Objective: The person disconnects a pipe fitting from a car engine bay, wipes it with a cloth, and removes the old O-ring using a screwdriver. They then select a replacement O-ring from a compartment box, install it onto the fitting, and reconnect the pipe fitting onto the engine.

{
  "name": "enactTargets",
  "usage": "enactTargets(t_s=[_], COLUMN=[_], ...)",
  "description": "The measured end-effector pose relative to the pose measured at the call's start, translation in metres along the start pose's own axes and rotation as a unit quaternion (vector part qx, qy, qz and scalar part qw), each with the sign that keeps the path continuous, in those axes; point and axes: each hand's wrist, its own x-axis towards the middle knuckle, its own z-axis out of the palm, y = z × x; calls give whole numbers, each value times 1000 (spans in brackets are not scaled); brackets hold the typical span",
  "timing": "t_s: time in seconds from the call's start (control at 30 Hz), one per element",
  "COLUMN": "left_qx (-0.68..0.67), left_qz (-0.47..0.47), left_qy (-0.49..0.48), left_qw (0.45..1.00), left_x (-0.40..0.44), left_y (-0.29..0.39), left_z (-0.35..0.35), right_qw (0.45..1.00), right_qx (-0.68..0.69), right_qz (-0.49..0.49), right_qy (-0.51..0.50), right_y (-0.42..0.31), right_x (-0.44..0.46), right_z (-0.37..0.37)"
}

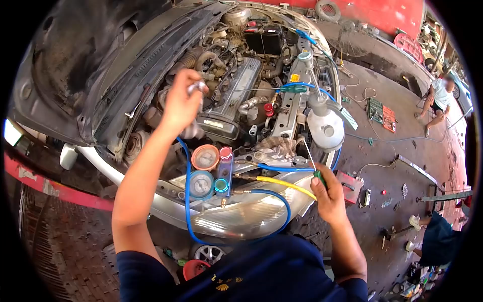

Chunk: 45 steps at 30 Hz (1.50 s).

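My left hand (pixel 183 100) is raised over the engine bay, its fingers closed around a small silvery metal piece (pixel 197 87) I cannot name exactly. My right hand (pixel 328 195), by the front corner of the car, grips a screwdriver (pixel 318 174) by its green handle, thin shaft pointing up. Another green-handled screwdriver (pixel 293 88) lies across the engine bay. Between my arms, a manifold gauge set with a red gauge (pixel 205 157) and a blue gauge (pixel 201 185) rests over the headlight (pixel 241 214). Blue hoses (pixel 187 201) and a yellow hose (pixel 287 184) run from it.
A white plastic bottle (pixel 324 130) with a pump top stands on the car's front edge. A crumpled rag (pixel 276 148) lies near it. The raised hood (pixel 65 65) is at left. Tool cases (pixel 381 115) lie on the floor; one person (pixel 437 103) sits beyond, another stands at right.
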Motion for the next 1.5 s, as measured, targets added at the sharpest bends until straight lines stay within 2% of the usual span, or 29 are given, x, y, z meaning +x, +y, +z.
enactTargets(t_s=[0.03, 0.07, 0.1, 0.17, 0.23, 0.3, 0.37, 0.5, 0.67, 0.73, 0.97, 1.23, 1.4, 1.5], left_qx=[13, 92, 163, 227, 245, 259, 325, 321, 270, 237, 221, 203, 184, 164], left_qz=[-9, 14, 40, 116, 150, 184, 191, 198, 260, 225, 263, 311, 293, 314], left_qy=[-37, -85, -136, -171, -203, -236, -278, -273, -248, -173, -212, -185, -212, -221], left_qw=[999, 992, 976, 952, 936, 918, 884, 885, 893, 929, 915, 910, 914, 909], left_x=[-3, -2, -3, -6, -4, -2, 5, 17, 27, 33, 54, 68, 60, 52], left_y=[-15, -33, -39, -53, -59, -69, -83, -98, -102, -103, -106, -114, -103, -109], left_z=[11, 21, 30, 51, 66, 77, 87, 96, 102, 111, 122, 134, 135, 132], right_qw=[1000, 1000, 1000, 999, 992, 991, 980, 989, 983, 979, 973, 970, 968, 975], right_qx=[0, -10, -20, -50, -116, -122, -159, -131, -169, -192, -221, -231, -233, -216], right_qz=[4, 7, 9, 9, 11, 15, -117, -47, -55, -41, -48, -62, -90, -35], right_qy=[0, 0, 1, -3, -48, -46, -23, -53, -51, -57, -51, -48, -41, -39], right_y=[-2, -7, -13, -20, -17, -13, 7, 8, 16, 11, 15, 6, 8, 2], right_x=[5, 11, 17, 32, 45, 59, 73, 89, 109, 118, 153, 177, 178, 169], right_z=[3, 6, 8, 13, 16, 27, 40, 59, 73, 74, 78, 69, 60, 51])
